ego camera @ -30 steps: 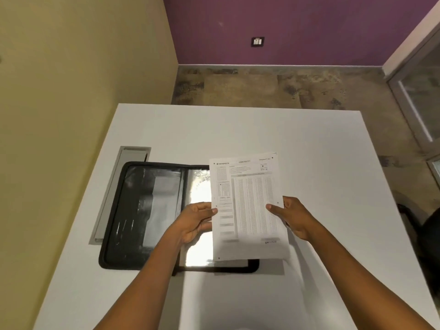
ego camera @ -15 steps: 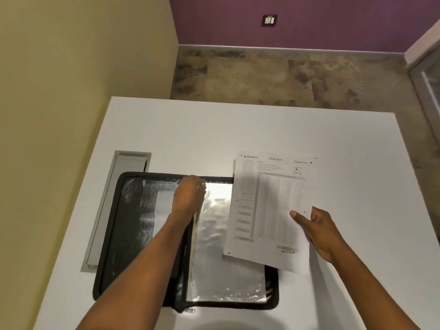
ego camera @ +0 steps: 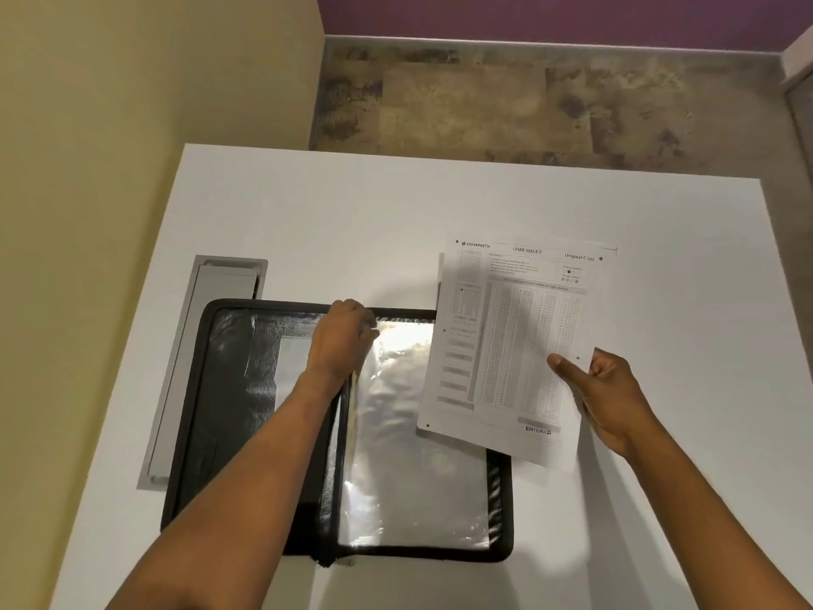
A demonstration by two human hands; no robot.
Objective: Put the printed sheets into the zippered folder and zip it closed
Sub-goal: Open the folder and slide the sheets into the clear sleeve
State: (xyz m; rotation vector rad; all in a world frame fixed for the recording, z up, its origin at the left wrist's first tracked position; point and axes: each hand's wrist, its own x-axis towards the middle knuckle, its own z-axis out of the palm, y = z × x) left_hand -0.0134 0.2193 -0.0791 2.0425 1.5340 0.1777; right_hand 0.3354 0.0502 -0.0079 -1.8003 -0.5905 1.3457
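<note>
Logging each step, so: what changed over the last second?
The left hand let go of the printed sheets and moved left to grip the clear sleeve at its top edge. The right hand, now holding the sheets alone, carried them rightward, partly off the zippered folder. The folder stayed open on the table.

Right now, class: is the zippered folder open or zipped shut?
Open. The zippered folder lies spread on the table, both inner halves and a clear sleeve showing; the printed sheets are outside it.

Zippered folder (ego camera: 237,411) open on table (ego camera: 396,213), left hand (ego camera: 343,341) at its top edge — right hand (ego camera: 611,398) pinching printed sheets (ego camera: 514,345)
</note>
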